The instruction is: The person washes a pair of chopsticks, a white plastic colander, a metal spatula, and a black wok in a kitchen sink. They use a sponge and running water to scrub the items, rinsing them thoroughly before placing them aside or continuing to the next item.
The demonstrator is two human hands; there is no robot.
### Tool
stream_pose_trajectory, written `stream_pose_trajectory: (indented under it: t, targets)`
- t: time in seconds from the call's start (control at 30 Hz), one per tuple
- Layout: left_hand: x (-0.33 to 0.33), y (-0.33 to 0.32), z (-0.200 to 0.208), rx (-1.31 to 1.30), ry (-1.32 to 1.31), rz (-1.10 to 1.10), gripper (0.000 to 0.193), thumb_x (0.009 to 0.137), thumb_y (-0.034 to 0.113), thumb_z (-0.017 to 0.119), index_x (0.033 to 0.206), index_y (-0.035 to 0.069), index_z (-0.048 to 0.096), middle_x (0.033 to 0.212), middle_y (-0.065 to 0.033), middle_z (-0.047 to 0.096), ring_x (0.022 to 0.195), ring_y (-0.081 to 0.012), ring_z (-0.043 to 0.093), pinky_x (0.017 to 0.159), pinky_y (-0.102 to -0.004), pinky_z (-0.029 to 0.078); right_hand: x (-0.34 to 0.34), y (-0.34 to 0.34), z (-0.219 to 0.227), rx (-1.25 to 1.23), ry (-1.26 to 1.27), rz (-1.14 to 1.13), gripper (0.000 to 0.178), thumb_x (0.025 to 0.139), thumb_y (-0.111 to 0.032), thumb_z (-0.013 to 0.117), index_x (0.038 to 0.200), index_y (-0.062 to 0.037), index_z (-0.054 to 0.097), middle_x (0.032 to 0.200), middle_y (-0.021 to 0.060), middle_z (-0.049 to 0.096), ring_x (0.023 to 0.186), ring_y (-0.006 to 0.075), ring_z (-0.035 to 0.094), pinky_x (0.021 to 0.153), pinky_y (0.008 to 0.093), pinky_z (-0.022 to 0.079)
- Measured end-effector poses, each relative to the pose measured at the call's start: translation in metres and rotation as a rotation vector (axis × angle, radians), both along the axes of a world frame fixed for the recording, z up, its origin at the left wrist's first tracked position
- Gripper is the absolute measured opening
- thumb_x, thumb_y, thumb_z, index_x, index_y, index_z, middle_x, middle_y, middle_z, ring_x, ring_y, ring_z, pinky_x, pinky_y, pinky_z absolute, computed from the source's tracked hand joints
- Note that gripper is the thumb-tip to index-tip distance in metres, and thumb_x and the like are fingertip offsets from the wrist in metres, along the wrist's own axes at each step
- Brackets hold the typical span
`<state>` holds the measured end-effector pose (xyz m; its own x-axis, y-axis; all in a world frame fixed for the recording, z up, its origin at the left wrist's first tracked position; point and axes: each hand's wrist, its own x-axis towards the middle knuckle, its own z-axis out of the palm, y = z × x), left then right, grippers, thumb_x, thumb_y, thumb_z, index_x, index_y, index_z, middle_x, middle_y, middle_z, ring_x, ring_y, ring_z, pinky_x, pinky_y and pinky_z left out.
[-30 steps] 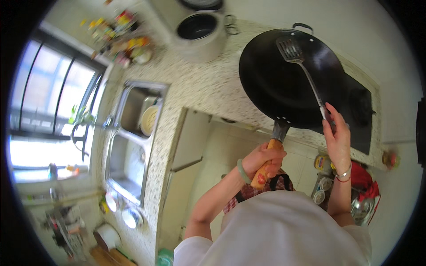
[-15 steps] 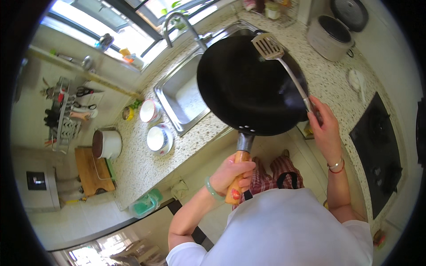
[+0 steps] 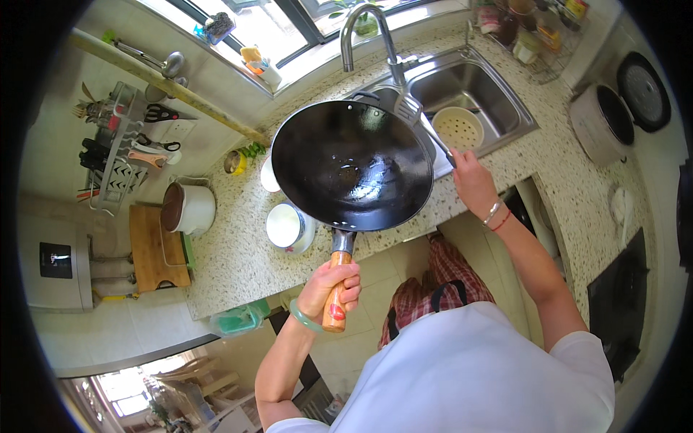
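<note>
Wok (image 3: 350, 169) is held by its wooden handle (image 3: 336, 316), left hand (image 3: 326, 287) closed round it; slotted spatula (image 3: 411, 112) is gripped in curled right hand (image 3: 475, 184).

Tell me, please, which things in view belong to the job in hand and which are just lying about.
In use: wok, in the left grip; spatula, in the right grip.
Lying about, untouched: pot; chopping board; rice cooker; colander in the sink.

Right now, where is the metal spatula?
The spatula is right of centre in the head view, held in the right hand, beside the black wok.
</note>
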<state>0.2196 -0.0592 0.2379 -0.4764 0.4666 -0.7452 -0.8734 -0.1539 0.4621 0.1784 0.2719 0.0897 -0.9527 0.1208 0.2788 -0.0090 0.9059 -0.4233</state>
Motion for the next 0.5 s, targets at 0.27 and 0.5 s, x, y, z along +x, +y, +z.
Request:
stream_pose_trajectory:
  t: [0.27,0.5]
  targets:
    - [-0.089,0.021,-0.017,-0.041,-0.264,0.147,0.018,0.096,0.013,0.051,0.080,0.010,0.043,0.065,0.0026,0.043,0.045,-0.0046,0.039,0.040,-0.0214,0.035,-0.116,0.002,-0.091,-0.091,-0.279,0.097,0.030,0.079,0.001,0.059,0.108,-0.0014,0.052,0.098,0.0236,0.054,0.081,0.0414,0.064,0.072,0.0472,0.054]
    - [-0.139,0.035,-0.035,-0.067,-0.406,0.234,0.016,0.095,0.013,0.051,0.081,0.009,0.044,0.067,0.0018,0.044,0.047,-0.0051,0.040,0.041,-0.0200,0.034,-0.166,-0.004,-0.129,-0.030,-0.403,0.161,0.035,0.076,0.003,0.063,0.108,-0.0007,0.050,0.103,0.0245,0.052,0.076,0.0412,0.064,0.069,0.0462,0.055]
